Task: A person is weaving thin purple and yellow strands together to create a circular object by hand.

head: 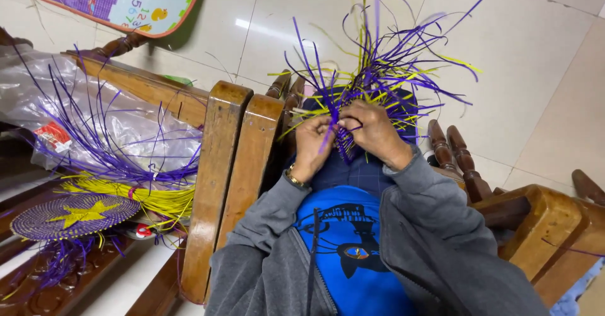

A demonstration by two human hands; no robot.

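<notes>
Head view. Left hand [313, 144] and right hand [373, 131], fingers pressed together, both pinch a partly woven piece of purple and yellow plastic strips [378, 70] held over the lap, loose ends fanning upward. Good practice, by judgement: keep each strand taut and pressed close against the last row. On the wooden seat at left lie a finished round purple mat with a yellow star [74, 216] and bundled spare strips [126, 165].
</notes>
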